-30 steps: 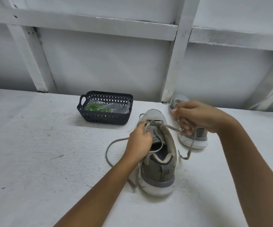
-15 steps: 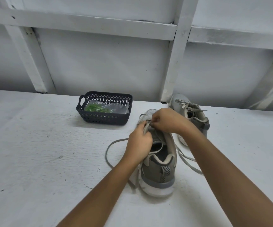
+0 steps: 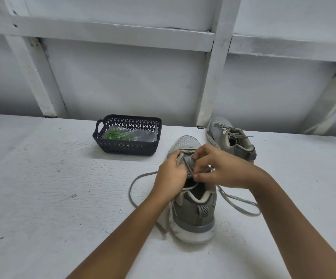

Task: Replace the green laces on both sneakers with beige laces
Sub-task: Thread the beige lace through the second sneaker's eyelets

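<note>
A grey sneaker [image 3: 193, 216] stands heel toward me on the white table, threaded part-way with a beige lace [image 3: 237, 204] whose loose ends trail on both sides. My left hand [image 3: 170, 176] grips the sneaker's left eyelet edge and a lace strand. My right hand [image 3: 221, 170] pinches the lace over the tongue. A second grey sneaker [image 3: 230, 137], laced in beige, lies behind to the right. Green laces [image 3: 115, 135] sit in a clear bag inside the dark basket [image 3: 126, 149].
The white table [image 3: 52, 198] runs to a white framed wall [image 3: 122, 81] close behind the basket and the far sneaker. An upright white post [image 3: 213, 77] meets the table just left of the far sneaker.
My right hand has come back from the far right, where it pulled the lace taut, to the sneaker's tongue. The lace's right end now lies slack on the table. My left hand stayed put.
</note>
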`<state>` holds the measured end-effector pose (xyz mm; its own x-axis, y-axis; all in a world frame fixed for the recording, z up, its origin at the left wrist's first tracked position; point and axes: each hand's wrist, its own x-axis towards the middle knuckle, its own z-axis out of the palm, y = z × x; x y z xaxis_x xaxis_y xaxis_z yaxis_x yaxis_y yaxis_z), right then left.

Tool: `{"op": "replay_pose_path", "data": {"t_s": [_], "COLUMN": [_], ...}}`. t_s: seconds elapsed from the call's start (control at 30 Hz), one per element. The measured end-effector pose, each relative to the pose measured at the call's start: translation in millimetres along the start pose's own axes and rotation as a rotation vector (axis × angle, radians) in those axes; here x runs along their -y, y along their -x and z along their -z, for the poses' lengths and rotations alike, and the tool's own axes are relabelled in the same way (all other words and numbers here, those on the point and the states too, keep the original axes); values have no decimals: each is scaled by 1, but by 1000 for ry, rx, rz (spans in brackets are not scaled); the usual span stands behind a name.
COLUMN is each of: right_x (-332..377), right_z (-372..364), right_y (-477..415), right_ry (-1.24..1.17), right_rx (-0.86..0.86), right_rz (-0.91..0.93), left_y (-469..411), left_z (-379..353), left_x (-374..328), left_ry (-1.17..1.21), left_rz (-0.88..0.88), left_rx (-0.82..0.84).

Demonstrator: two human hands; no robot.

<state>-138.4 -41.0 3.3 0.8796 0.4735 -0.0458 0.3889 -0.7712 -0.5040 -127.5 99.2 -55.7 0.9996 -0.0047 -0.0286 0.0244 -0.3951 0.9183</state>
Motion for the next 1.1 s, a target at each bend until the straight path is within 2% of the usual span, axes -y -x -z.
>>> {"op": "replay_pose_path", "data": {"t_s": [0.13,0.23,0.33,0.43,0.7,0.9,1.1], "right_x": [-2,-3,-4,-4,-5,-6,-4], "right_z": [-7,-9,-10,-12,-14,-18,-23], "right_y": [-2,-3,-5,-6,-11,-13,-14], "right_ry": [19,29,42,75,109,112,134], "right_rx": [-52,-82,-88,-129,-234,-289,-304], "right_rz": [-8,-31,-46,-51,-41,-60,-45], "left_y": [-12,-33,-53,-63,-75,-78,-75], "left_z": [8,17,23,25,31,24,15], "left_x": [-1,-4,-5,-3,-7,-4,1], "left_ry": [-121,-116,-238,-361,-495,-546,-695], "left_rz": [-65,-39,-34,-122,-306,-362,-527], "left_rx": [82,96,159,186,239,130,-4]}}
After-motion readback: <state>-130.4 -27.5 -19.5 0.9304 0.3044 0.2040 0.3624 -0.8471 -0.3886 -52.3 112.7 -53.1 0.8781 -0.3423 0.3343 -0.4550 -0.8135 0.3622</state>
